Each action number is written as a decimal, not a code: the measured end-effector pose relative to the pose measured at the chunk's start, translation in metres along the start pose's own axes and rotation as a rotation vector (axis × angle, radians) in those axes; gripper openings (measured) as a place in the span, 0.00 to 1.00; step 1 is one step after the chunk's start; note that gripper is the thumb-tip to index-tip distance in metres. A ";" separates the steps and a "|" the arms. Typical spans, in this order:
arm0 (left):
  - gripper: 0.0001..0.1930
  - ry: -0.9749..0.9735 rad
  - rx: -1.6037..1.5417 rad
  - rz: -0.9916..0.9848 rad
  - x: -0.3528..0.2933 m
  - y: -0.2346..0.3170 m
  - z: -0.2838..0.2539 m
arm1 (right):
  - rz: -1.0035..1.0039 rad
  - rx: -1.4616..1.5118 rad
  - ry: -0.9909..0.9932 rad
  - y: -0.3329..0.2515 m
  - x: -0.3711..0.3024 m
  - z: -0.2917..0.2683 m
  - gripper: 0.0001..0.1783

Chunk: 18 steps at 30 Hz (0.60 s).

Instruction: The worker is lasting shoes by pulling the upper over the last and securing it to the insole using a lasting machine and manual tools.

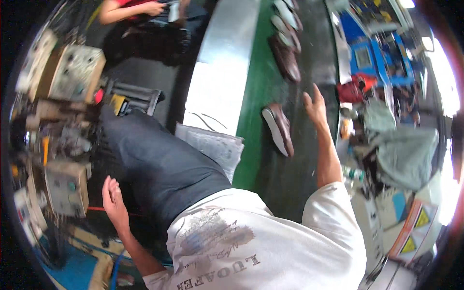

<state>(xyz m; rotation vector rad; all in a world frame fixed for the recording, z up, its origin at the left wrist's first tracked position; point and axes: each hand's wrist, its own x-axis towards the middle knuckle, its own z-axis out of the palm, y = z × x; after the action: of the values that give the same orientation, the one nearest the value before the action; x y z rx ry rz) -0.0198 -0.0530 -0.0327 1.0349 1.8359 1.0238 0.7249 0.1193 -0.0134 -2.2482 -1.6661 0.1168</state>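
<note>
Brown leather is being shown by a single shoe (284, 126), which is being supported on its side by a long green belt (249, 162), its pale sole being turned to the left. The right hand (316, 108) is being held loose and unclenched above the belt, its thumb and fingers being parted; it is being carried near the shoe, to the right and slightly farther out, apart from it. Beyond, several more brown shoes (287, 58) are being borne by the same belt in a close row. The left hand (115, 203) is being held well apart from the belt, off to the left, its fingers being slightly bent and nothing visible being grasped.

Along the belt's left side, a shiny metal ledge (227, 36) is being lit brightly, and a grey plastic sheet (208, 142) is being laid near the dark trousers (164, 150). A white T-shirt (285, 241) is being worn as well. At the far left, beige boxes (77, 72) are being crowded by machine parts. At the top, something pale is being held by a co-worker's hand (153, 8); its kind cannot be told. On the right, a blue machine (365, 55), a red cloth (350, 92) and a grey-green cloth (408, 154) are being grouped beside the belt.
</note>
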 end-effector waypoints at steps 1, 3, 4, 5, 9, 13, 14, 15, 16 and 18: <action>0.22 -0.095 0.081 0.083 0.022 0.018 0.017 | 0.199 0.084 -0.026 0.041 -0.038 -0.018 0.44; 0.22 -0.202 0.146 0.130 0.049 0.051 0.047 | 0.474 0.122 -0.071 0.092 -0.114 -0.039 0.52; 0.22 -0.252 0.195 0.150 0.058 0.062 0.059 | 0.584 0.364 -0.123 0.101 -0.155 -0.040 0.54; 0.22 -0.289 0.224 0.178 0.064 0.071 0.074 | 0.548 0.286 -0.189 0.103 -0.187 -0.034 0.56; 0.21 -0.475 0.298 0.256 0.066 0.100 0.130 | 0.126 0.082 -0.268 0.075 -0.221 0.030 0.58; 0.21 -0.591 0.270 0.373 0.062 0.113 0.177 | 0.170 0.261 -0.312 0.036 -0.154 0.090 0.59; 0.21 -0.602 0.199 0.395 0.062 0.112 0.190 | 0.268 0.283 -0.369 0.025 -0.135 0.093 0.58; 0.22 -0.645 0.113 0.323 0.060 0.109 0.204 | 0.408 0.290 -0.433 0.012 -0.119 0.093 0.58; 0.24 -0.668 -0.041 0.284 0.058 0.107 0.222 | 0.378 0.435 -0.405 -0.002 -0.109 0.085 0.55; 0.30 -0.742 -0.216 0.092 0.055 0.105 0.260 | 0.357 0.933 -0.350 -0.055 -0.089 0.092 0.52</action>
<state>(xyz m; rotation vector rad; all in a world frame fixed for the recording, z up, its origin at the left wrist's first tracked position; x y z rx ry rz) 0.2196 0.1014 -0.0484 1.1687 1.0627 0.7253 0.6228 0.0700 -0.0947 -1.7771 -0.9683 1.1604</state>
